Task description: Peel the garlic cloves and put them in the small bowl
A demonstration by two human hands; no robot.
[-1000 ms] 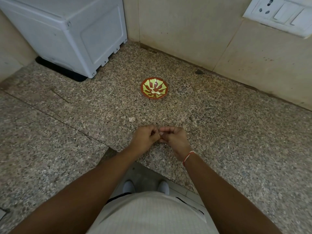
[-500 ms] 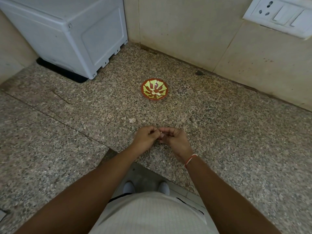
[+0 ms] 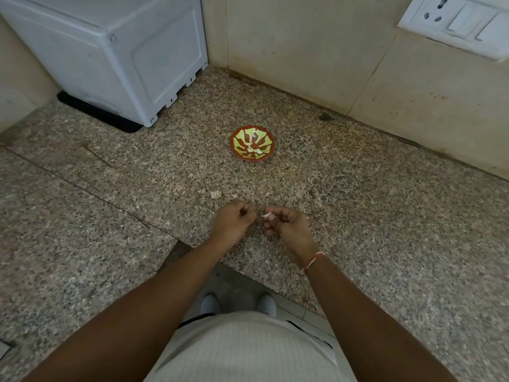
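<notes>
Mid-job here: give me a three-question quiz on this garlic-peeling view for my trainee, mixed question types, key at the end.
1. True or false: the small bowl sits between the hands and the wall.
2. Which hand holds the garlic clove in its grip? A) left hand B) right hand
3. Fill in: the loose bit of garlic skin lies on the granite counter, nearer the ____ hand.

Key: 1 true. 2 B. 3 left.
</notes>
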